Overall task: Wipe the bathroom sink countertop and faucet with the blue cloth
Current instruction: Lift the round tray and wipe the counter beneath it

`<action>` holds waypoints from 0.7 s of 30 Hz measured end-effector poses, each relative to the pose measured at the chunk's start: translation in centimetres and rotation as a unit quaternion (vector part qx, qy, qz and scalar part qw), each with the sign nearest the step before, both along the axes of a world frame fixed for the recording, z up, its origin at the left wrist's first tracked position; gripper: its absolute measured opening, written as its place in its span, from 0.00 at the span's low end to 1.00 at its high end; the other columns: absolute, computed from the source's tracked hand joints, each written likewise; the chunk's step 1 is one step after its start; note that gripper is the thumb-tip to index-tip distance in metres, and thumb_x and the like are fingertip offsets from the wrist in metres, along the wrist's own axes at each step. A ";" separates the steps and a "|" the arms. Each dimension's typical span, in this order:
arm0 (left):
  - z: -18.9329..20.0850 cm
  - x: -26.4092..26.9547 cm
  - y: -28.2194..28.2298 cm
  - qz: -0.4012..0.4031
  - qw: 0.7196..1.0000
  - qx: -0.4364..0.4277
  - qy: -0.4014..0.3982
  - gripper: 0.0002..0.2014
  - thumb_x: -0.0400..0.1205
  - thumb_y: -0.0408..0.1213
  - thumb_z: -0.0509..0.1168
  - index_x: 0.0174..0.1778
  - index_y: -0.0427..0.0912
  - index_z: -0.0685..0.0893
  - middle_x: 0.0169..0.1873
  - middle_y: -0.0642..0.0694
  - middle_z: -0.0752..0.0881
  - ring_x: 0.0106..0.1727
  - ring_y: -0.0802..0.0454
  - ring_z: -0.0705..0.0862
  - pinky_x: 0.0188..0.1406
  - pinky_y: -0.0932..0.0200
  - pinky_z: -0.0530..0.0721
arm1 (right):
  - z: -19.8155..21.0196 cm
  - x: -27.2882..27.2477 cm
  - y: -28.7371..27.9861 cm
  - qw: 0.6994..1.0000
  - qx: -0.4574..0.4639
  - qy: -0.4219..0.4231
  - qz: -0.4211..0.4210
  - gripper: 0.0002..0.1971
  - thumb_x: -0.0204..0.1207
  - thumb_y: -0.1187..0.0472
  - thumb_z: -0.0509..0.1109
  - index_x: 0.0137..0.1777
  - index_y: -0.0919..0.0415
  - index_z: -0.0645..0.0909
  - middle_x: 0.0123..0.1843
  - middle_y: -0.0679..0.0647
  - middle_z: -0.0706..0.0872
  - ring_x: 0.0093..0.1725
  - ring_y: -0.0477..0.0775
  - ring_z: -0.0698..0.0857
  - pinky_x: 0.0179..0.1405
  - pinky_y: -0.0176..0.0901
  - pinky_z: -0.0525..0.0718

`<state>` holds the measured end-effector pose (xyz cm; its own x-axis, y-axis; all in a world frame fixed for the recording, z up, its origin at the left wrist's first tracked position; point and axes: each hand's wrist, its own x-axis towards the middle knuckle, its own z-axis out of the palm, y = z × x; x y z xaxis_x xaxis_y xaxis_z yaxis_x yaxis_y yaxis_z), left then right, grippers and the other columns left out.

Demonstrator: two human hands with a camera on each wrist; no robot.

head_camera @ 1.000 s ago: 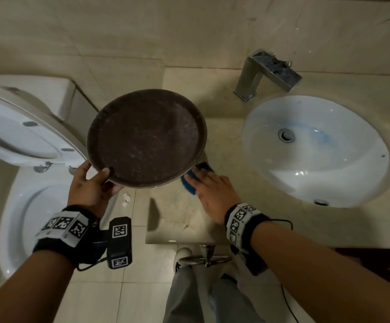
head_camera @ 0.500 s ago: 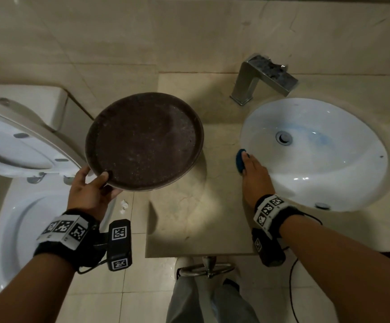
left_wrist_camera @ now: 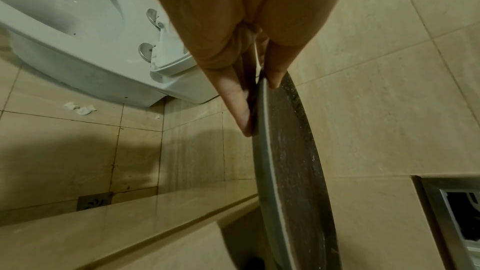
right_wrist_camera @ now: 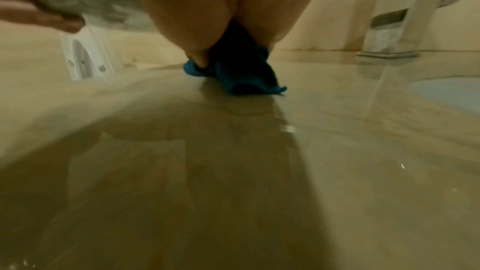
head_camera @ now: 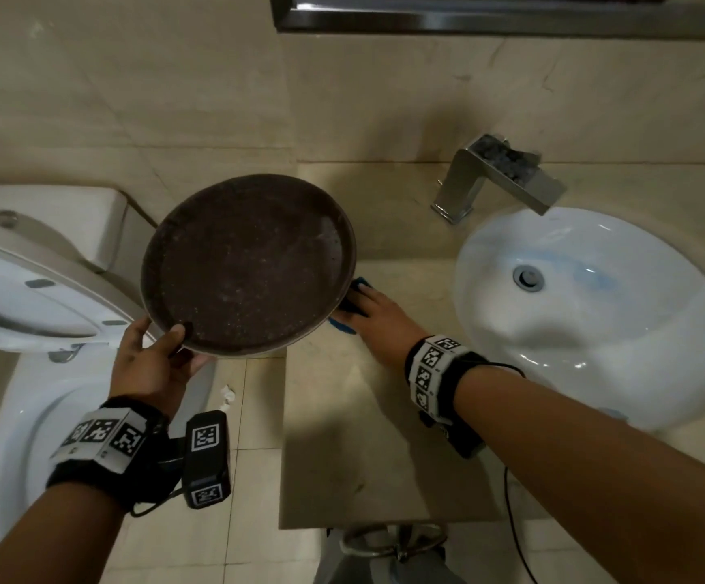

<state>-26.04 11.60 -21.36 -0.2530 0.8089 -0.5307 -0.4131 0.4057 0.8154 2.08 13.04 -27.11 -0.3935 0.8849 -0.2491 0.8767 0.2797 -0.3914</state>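
Bench: since the round tray has been lifted off it, the glossy beige stone bench (head_camera: 367, 448) lies bare left of the basin, which I judge is the reason for the lift, so the cloth can reach the whole patch. Its sheen in the right wrist view suggests it is wet or polished; I cannot tell which.
Sink: the white oval basin (head_camera: 586, 364) is sunk into the right part of the bench, with a faint blue streak near the drain.
Tray: the dark brown round tray with a speckled face (head_camera: 245, 267) hangs tilted above the bench's far left corner and the gap towards the white toilet (head_camera: 26, 415), kept clear of the wiping path.
Left hand: the left hand (head_camera: 152, 364) is clamped on the tray's near rim, thumb (left_wrist_camera: 272, 73) on the top face and fingers (left_wrist_camera: 233, 98) underneath, a pinch that carries the tray edge-on.
Right hand: the right hand (head_camera: 378, 318) lies palm down, fingers fairly straight, pressing the cloth flat against the bench, half under the tray's right edge.
Faucet: the square brushed-metal faucet (head_camera: 498, 179) stands at the far rim of the basin, well apart from the cloth; it looks not yet reached.
Cloth: the bunched blue cloth (right_wrist_camera: 241, 69) sits on the bench under the right fingers, left of the basin.
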 end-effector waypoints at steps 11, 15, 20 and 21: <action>-1.2 -2.9 3.0 0.004 1.000 0.023 0.013 0.19 0.83 0.24 0.56 0.53 0.58 0.76 0.52 0.41 0.82 0.43 0.47 0.90 0.40 0.51 0.90 | 1.4 -0.8 7.4 0.993 0.016 -0.111 -0.035 0.26 0.84 0.51 0.49 0.81 0.42 0.50 0.85 0.51 0.45 0.84 0.55 0.45 0.80 0.61 0.43; -1.4 -3.2 4.0 0.005 1.000 0.016 0.015 0.20 0.83 0.23 0.57 0.59 0.56 0.74 0.55 0.38 0.81 0.52 0.44 0.86 0.43 0.49 0.89 | 1.3 -0.8 9.4 0.991 0.026 -0.109 -0.070 0.27 0.84 0.50 0.49 0.81 0.41 0.46 0.85 0.51 0.44 0.84 0.55 0.45 0.81 0.61 0.44; -2.1 -3.2 4.7 0.006 1.000 0.010 0.014 0.20 0.83 0.24 0.57 0.59 0.56 0.74 0.55 0.40 0.82 0.47 0.46 0.89 0.39 0.52 0.90 | 1.0 -0.5 11.7 0.985 0.008 -0.099 -0.141 0.27 0.84 0.50 0.47 0.82 0.42 0.44 0.85 0.53 0.42 0.84 0.57 0.44 0.82 0.55 0.45; -2.1 -3.1 4.8 0.006 1.000 0.008 0.011 0.20 0.83 0.24 0.57 0.56 0.57 0.75 0.55 0.40 0.82 0.49 0.45 0.87 0.39 0.51 0.90 | 1.1 -0.4 12.1 0.982 -0.002 -0.106 -0.157 0.27 0.84 0.50 0.46 0.82 0.42 0.43 0.85 0.54 0.41 0.84 0.57 0.43 0.82 0.55 0.45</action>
